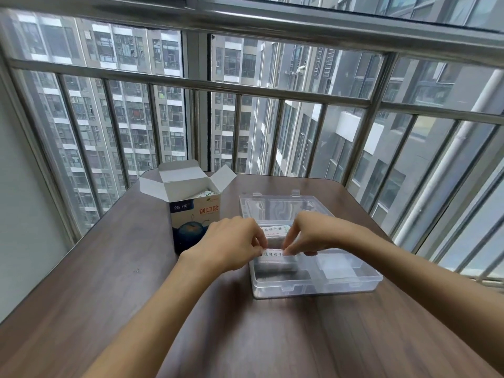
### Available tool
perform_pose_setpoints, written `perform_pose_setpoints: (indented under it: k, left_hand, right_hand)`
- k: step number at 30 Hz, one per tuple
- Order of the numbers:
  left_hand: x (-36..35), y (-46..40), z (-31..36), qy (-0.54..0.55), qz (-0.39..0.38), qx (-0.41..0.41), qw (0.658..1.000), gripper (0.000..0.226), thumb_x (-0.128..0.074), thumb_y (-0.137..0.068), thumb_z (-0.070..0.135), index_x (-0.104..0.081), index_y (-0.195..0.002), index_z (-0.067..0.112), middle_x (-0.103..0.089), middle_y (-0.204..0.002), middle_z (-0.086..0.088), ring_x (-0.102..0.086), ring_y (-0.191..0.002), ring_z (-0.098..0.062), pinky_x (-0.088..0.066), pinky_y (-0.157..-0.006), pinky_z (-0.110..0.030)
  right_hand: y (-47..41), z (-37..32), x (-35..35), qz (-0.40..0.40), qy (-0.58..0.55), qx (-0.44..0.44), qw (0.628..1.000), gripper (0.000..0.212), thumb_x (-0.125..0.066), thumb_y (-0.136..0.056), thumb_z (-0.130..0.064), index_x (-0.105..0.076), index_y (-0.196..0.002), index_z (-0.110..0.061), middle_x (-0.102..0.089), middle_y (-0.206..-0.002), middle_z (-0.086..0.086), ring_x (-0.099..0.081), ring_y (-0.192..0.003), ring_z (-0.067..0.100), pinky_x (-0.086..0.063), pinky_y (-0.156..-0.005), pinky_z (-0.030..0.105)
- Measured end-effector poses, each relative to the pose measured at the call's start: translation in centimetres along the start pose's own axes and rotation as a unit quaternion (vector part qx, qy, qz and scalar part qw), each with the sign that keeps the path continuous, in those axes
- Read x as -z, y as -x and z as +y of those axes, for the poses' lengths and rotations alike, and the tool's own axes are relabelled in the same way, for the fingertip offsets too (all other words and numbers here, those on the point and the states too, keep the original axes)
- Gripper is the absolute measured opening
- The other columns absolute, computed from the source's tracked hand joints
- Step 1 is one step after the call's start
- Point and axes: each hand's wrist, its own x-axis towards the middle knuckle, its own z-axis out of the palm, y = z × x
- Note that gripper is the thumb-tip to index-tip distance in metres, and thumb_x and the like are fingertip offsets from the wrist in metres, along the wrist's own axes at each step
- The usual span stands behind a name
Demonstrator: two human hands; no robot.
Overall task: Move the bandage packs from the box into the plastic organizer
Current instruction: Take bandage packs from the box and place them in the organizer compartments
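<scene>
Clear plastic set the scene in the head view: the plastic organizer [316, 271] lay open on the dark wood table [109, 296], its lid [283, 207] folded back toward twelve o'clock. Both hands met over its rear left compartment. The left hand [231, 244] pinched the left end of one bandage pack [272, 253], and the right hand [305, 236] pinched the right end, fingertips curled onto the strip, so neither hand was spread or idle. The pack's long axis ran from nine o'clock to three o'clock, level with the organizer's back wall and just above the compartment floor; whether it already touched the plastic I could not tell. A second pack [274, 230] with similar printing lay just beyond, toward twelve o'clock, against the lid hinge.

The box [195, 214] stood upright at about ten o'clock from the hands, flaps open, with more packs [204, 194] showing at its mouth. The left hand was plainly the nearer one to it, the box standing just beside that wrist, while the right hand would have had to cross over the organizer. By my judgement, the held pack needed only to drop straight down, and the next fetch suited the left hand.
</scene>
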Motion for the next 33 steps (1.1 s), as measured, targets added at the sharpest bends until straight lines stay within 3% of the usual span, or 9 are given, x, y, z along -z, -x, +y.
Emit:
perform_pose_setpoints:
  k: [6, 11, 15, 18, 21, 24, 26, 29, 33]
  left_hand:
    - [1.3, 2.3, -0.8, 0.061, 0.189, 0.036, 0.979, 0.015, -0.059, -0.088, 0.041, -0.069, -0.1, 0.04, -0.069, -0.092, 0.023, -0.058, -0.068, 0.004, -0.045, -0.072, -0.022]
    - [2.0, 4.7, -4.1, 0.183, 0.513, 0.118, 0.831, 0.008, -0.064, -0.087, 0.042, -0.06, -0.089, 0.037, -0.061, -0.079, 0.02, -0.061, -0.072, -0.003, -0.049, -0.06, -0.024]
    - [1.1, 5.1, -6.5, 0.376, 0.519, 0.208, 0.739, 0.038, -0.066, -0.085, 0.042, -0.047, -0.115, 0.028, -0.054, -0.111, 0.01, -0.055, -0.096, -0.01, -0.047, -0.082, -0.033]
    - [0.9, 5.2, -7.5, 0.462, 0.497, 0.245, 0.692, 0.057, -0.069, -0.08, 0.046, -0.039, -0.123, 0.024, -0.047, -0.116, 0.005, -0.052, -0.092, -0.005, -0.043, -0.08, -0.026]
    - [0.8, 5.2, -8.1, 0.496, 0.434, 0.236, 0.715, 0.066, -0.068, -0.079, 0.051, -0.043, -0.131, 0.02, -0.052, -0.115, 0.003, -0.055, -0.093, -0.005, -0.047, -0.082, -0.03]
    - [0.6, 5.3, -7.9, 0.483, 0.397, 0.183, 0.759, 0.025, -0.062, -0.089, 0.044, -0.066, -0.094, 0.02, -0.065, -0.075, 0.008, -0.058, -0.063, -0.002, -0.046, -0.058, -0.019]
    - [0.2, 5.4, -7.6, 0.44, 0.404, 0.156, 0.787, 0.031, -0.054, -0.09, 0.046, -0.065, -0.076, 0.021, -0.062, -0.059, 0.01, -0.055, -0.055, -0.006, -0.04, -0.051, -0.019]
    - [-0.4, 5.7, -7.0, 0.313, 0.404, 0.145, 0.847, 0.034, -0.041, -0.086, 0.047, -0.07, -0.094, 0.032, -0.066, -0.069, 0.015, -0.06, -0.068, -0.007, -0.038, -0.055, -0.011]
    - [-0.4, 6.1, -6.2, 0.262, 0.43, 0.137, 0.853, 0.043, -0.04, -0.085, 0.046, -0.069, -0.113, 0.032, -0.073, -0.088, 0.006, -0.064, -0.081, -0.015, -0.037, -0.057, -0.013]
  right_hand:
    - [1.9, -0.9, 2.2, 0.068, -0.023, 0.044, 0.996, 0.021, -0.071, -0.081, -0.031, -0.074, -0.096, -0.017, -0.055, -0.043, -0.009, -0.045, -0.034, -0.004, -0.04, -0.052, 0.013]
    - [2.1, -5.0, 2.7, 0.24, -0.061, 0.175, 0.953, 0.03, -0.069, -0.083, -0.032, -0.067, -0.111, -0.021, -0.054, -0.058, -0.015, -0.052, -0.046, -0.008, -0.041, -0.056, 0.013]
    - [-0.4, -8.6, -0.3, 0.313, 0.103, 0.226, 0.917, 0.059, -0.059, -0.09, -0.038, -0.033, -0.143, -0.035, -0.061, -0.081, -0.006, -0.056, -0.072, 0.01, -0.044, -0.062, 0.026]
    - [-2.0, -9.4, -1.9, 0.386, 0.133, 0.247, 0.879, 0.034, -0.053, -0.095, -0.034, -0.053, -0.129, -0.03, -0.066, -0.092, -0.002, -0.061, -0.078, 0.021, -0.033, -0.057, 0.027]
    - [-1.7, -9.0, -3.3, 0.438, 0.127, 0.282, 0.844, 0.009, -0.064, -0.087, -0.023, -0.071, -0.092, -0.024, -0.064, -0.069, -0.003, -0.061, -0.055, 0.02, -0.02, -0.046, 0.021]
    - [-0.6, -7.9, -4.0, 0.447, 0.146, 0.294, 0.832, 0.014, -0.058, -0.082, -0.027, -0.071, -0.078, -0.03, -0.056, -0.057, -0.007, -0.056, -0.045, 0.016, -0.02, -0.041, 0.018]
    - [0.7, -7.3, -4.2, 0.433, 0.154, 0.294, 0.838, 0.019, -0.054, -0.083, -0.028, -0.073, -0.081, -0.031, -0.058, -0.057, -0.008, -0.058, -0.046, 0.016, -0.028, -0.038, 0.019]
    - [2.4, -8.1, -3.5, 0.453, 0.114, 0.294, 0.834, 0.013, -0.06, -0.083, -0.023, -0.073, -0.087, -0.025, -0.062, -0.06, -0.007, -0.06, -0.05, 0.018, -0.042, -0.036, 0.026]
    - [0.8, -9.6, -2.4, 0.374, 0.177, 0.299, 0.86, 0.015, -0.055, -0.087, -0.014, -0.068, -0.092, -0.019, -0.066, -0.087, -0.002, -0.059, -0.083, 0.022, -0.05, -0.059, 0.035]
